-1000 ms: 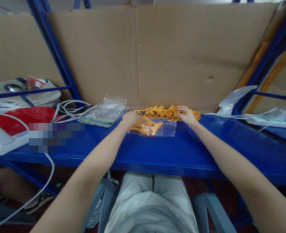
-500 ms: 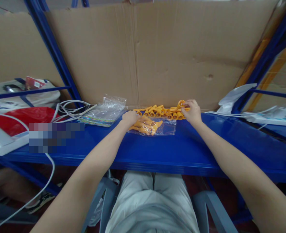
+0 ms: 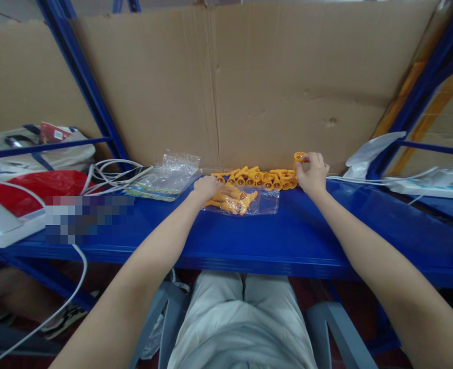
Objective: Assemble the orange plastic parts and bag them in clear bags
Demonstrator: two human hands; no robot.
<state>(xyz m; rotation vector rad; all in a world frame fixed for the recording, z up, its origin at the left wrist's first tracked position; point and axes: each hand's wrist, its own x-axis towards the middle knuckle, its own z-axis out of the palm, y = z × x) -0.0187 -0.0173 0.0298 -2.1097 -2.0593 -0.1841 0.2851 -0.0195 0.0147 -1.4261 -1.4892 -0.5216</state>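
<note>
My right hand [image 3: 313, 171] pinches a yellow-orange plastic piece [image 3: 299, 155] with a round, hollow cup end turned upward. It is raised at the right end of a row of similar cup-ended pieces [image 3: 251, 178], stacked against the cardboard. My left hand [image 3: 207, 188] is closed at the row's left end, over the upper left corner of a clear plastic bag [image 3: 267, 202]; its fingertips are hidden, so I cannot tell what they grip. Several orange pieces [image 3: 232, 199] lie inside the bag, on the blue tabletop [image 3: 249, 241].
Flat clear bags [image 3: 172, 174] lie left of my left hand, by coiled white cables [image 3: 114, 171] and a red bag [image 3: 45, 189]. A tall cardboard sheet [image 3: 272, 92] stands behind. At the right is a white power strip [image 3: 430, 187]. Blue posts [image 3: 91, 97] frame the table.
My right hand has moved a little to the right and up with the orange piece, away from the row. The piece's cup end now faces upward. My left hand has stayed in place.
</note>
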